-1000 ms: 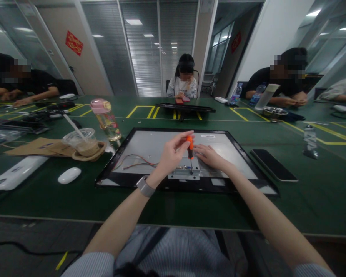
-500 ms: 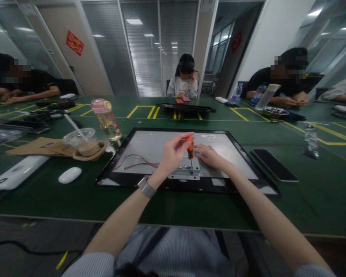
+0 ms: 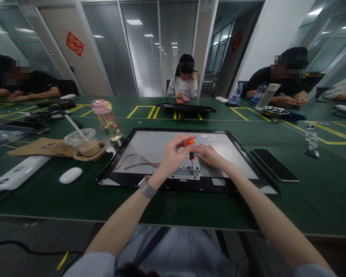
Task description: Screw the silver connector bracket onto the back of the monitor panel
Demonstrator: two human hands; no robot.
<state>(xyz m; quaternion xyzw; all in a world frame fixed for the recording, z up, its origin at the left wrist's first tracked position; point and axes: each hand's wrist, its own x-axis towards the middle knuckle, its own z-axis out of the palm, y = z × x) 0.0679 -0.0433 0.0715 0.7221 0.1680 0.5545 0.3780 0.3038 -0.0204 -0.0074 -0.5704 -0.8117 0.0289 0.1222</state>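
My left hand (image 3: 175,152) is closed, its thumb and fingers about the handle of an orange and black screwdriver (image 3: 192,149). The screwdriver stands nearly upright, its tip down at a metal bracket (image 3: 184,175) near the front edge of a display panel (image 3: 150,140). The panel lies flat with a grey back and black frame. Just right of the screwdriver, my right hand (image 3: 212,156) rests palm down on the panel, fingers stretched out. Thin wires (image 3: 132,157) run across the panel's left side to the bracket. Any screw under the tip is too small to make out.
A black phone (image 3: 275,164) lies right of the panel. To the left are a white mouse (image 3: 70,175), an iced drink cup (image 3: 82,142) and a pink-lidded bottle (image 3: 106,120). Another dark panel (image 3: 186,108) lies farther back. Several people sit around the green table (image 3: 320,196).
My left hand's fingers have shifted slightly around the screwdriver's handle, and the handle sits a touch farther right and lower. The right hand stays nearly still on the panel.
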